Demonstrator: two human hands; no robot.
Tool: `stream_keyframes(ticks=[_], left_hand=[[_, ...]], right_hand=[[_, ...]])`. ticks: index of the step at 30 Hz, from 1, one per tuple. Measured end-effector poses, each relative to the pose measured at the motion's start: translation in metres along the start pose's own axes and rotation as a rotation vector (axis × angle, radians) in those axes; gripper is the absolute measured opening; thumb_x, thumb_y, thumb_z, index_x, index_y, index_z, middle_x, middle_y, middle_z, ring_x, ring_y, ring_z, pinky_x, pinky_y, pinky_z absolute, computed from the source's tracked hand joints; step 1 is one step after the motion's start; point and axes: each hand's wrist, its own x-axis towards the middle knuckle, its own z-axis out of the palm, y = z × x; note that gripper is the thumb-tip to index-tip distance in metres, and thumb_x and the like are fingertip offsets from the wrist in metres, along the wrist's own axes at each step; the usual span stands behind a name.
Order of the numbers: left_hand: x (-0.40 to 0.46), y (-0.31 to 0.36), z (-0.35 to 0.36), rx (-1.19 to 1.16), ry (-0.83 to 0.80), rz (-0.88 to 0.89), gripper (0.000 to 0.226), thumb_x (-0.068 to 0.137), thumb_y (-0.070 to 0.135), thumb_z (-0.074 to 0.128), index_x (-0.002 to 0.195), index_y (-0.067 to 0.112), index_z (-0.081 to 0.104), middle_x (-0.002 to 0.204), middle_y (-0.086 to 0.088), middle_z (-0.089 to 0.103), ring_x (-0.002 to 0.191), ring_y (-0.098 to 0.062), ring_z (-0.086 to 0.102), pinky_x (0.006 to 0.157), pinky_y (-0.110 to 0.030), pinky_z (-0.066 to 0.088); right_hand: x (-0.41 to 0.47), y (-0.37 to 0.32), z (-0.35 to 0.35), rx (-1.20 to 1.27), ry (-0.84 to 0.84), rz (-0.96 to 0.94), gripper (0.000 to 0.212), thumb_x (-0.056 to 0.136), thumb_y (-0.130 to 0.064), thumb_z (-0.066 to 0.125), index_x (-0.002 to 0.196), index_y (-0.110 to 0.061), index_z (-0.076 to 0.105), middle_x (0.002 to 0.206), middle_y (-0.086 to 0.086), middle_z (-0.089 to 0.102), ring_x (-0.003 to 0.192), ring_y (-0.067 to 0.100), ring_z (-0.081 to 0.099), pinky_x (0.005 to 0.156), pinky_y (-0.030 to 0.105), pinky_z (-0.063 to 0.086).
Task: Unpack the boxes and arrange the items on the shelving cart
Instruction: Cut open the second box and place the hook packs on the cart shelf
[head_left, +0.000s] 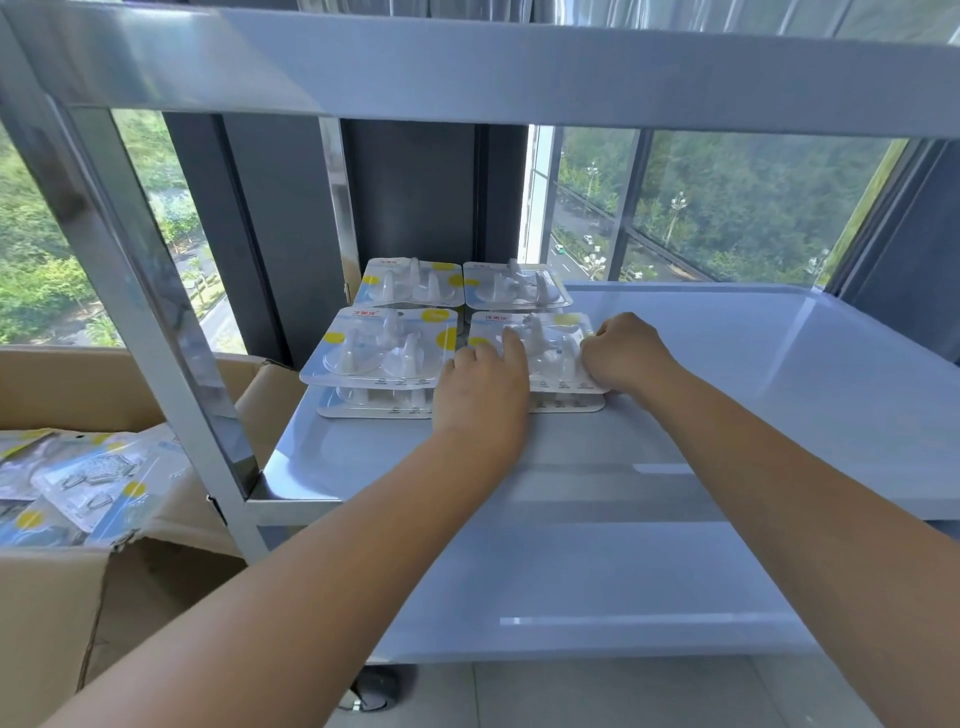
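Observation:
Clear blister packs of white hooks lie in four small piles on the middle shelf (727, 374) of a steel shelving cart. The near right pile's top pack (545, 343) is between my hands. My left hand (483, 379) rests on its left edge with fingers stretched over the plastic. My right hand (623, 353) has its fingers curled at the pack's right edge. Beside it lies the near left pile (379, 348). Behind are the far left pile (410, 283) and the far right pile (514, 286).
An open cardboard box (78, 395) at the left holds more packs (88, 483) of metal hooks. The cart's upright post (156, 332) stands between box and shelf. The top shelf (519, 67) hangs overhead, a lower shelf (597, 587) lies below, and windows lie behind.

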Motion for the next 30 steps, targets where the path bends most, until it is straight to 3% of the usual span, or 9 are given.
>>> stream_keyframes(ticks=[5, 9, 11, 13, 15, 18, 25, 27, 30], left_hand=[[0.002, -0.007, 0.003, 0.009, 0.020, 0.005, 0.069, 0.090, 0.006, 0.045, 0.147, 0.000, 0.006, 0.138, -0.018, 0.039, 0.127, -0.033, 0.037, 0.104, -0.034, 0.030], [-0.004, -0.012, 0.002, -0.009, 0.015, 0.020, 0.064, 0.092, 0.012, 0.045, 0.145, -0.002, 0.013, 0.140, -0.016, 0.037, 0.128, -0.031, 0.036, 0.105, -0.033, 0.030], [-0.010, -0.016, -0.001, -0.020, 0.024, 0.027, 0.061, 0.092, 0.014, 0.045, 0.144, -0.001, 0.017, 0.139, -0.015, 0.038, 0.127, -0.030, 0.038, 0.105, -0.032, 0.030], [-0.021, -0.023, -0.005, -0.043, 0.053, 0.036, 0.060, 0.091, 0.015, 0.046, 0.143, -0.002, 0.021, 0.135, -0.015, 0.043, 0.123, -0.031, 0.041, 0.103, -0.033, 0.032], [-0.042, -0.039, -0.010, -0.075, 0.138, 0.125, 0.052, 0.080, 0.011, 0.055, 0.129, -0.005, 0.044, 0.111, -0.016, 0.058, 0.103, -0.035, 0.056, 0.091, -0.037, 0.043], [-0.090, -0.079, -0.012, -0.146, 0.304, 0.196, 0.031, 0.068, 0.023, 0.054, 0.088, 0.004, 0.067, 0.072, -0.007, 0.063, 0.065, -0.027, 0.061, 0.058, -0.030, 0.050], [-0.181, -0.232, -0.009, -0.034, 0.177, -0.112, 0.036, 0.072, 0.034, 0.039, 0.072, 0.010, 0.066, 0.063, -0.002, 0.061, 0.056, -0.025, 0.060, 0.044, -0.029, 0.046], [-0.197, -0.273, -0.002, -0.012, 0.124, -0.218, 0.037, 0.075, 0.034, 0.038, 0.076, 0.009, 0.065, 0.067, -0.003, 0.061, 0.060, -0.026, 0.062, 0.046, -0.030, 0.047], [-0.213, -0.330, 0.014, -0.005, 0.048, -0.341, 0.029, 0.090, 0.033, 0.043, 0.105, 0.013, 0.059, 0.099, -0.002, 0.060, 0.096, -0.023, 0.057, 0.069, -0.028, 0.037]], right_hand=[[-0.002, -0.001, 0.000, 0.037, -0.009, 0.025, 0.009, 0.083, -0.008, 0.043, 0.078, -0.005, 0.049, 0.070, 0.009, 0.049, 0.069, 0.028, 0.052, 0.069, 0.035, 0.050], [-0.018, -0.011, -0.005, -0.101, 0.062, -0.024, 0.025, 0.086, -0.009, 0.042, 0.062, -0.009, 0.036, 0.064, 0.004, 0.039, 0.062, 0.024, 0.042, 0.051, 0.024, 0.030], [-0.034, -0.019, -0.010, -0.154, 0.154, -0.135, 0.020, 0.090, -0.013, 0.041, 0.074, -0.006, 0.051, 0.077, 0.006, 0.051, 0.079, 0.029, 0.050, 0.057, 0.024, 0.032], [-0.057, -0.028, -0.011, -0.122, 0.207, -0.251, 0.024, 0.092, -0.016, 0.042, 0.105, -0.007, 0.061, 0.104, 0.007, 0.060, 0.097, 0.028, 0.054, 0.072, 0.027, 0.039], [-0.086, -0.038, -0.006, -0.016, 0.207, -0.380, 0.021, 0.092, -0.017, 0.046, 0.102, -0.013, 0.065, 0.100, 0.002, 0.062, 0.089, 0.021, 0.055, 0.076, 0.028, 0.042], [-0.143, -0.058, 0.012, 0.117, 0.096, -0.564, 0.015, 0.088, -0.016, 0.053, 0.078, -0.013, 0.064, 0.071, -0.006, 0.057, 0.065, 0.010, 0.049, 0.067, 0.028, 0.042], [-0.239, -0.147, 0.109, 0.100, -0.315, -0.853, 0.025, 0.083, -0.031, 0.045, 0.071, -0.014, 0.060, 0.064, -0.006, 0.048, 0.065, 0.013, 0.048, 0.064, 0.032, 0.044], [-0.246, -0.177, 0.145, 0.054, -0.370, -0.851, 0.021, 0.087, -0.026, 0.049, 0.074, -0.013, 0.061, 0.067, -0.004, 0.052, 0.069, 0.016, 0.051, 0.068, 0.035, 0.045], [-0.244, -0.215, 0.196, 0.008, -0.425, -0.787, 0.022, 0.088, -0.021, 0.048, 0.076, -0.008, 0.061, 0.071, 0.004, 0.059, 0.073, 0.022, 0.054, 0.068, 0.037, 0.047]])
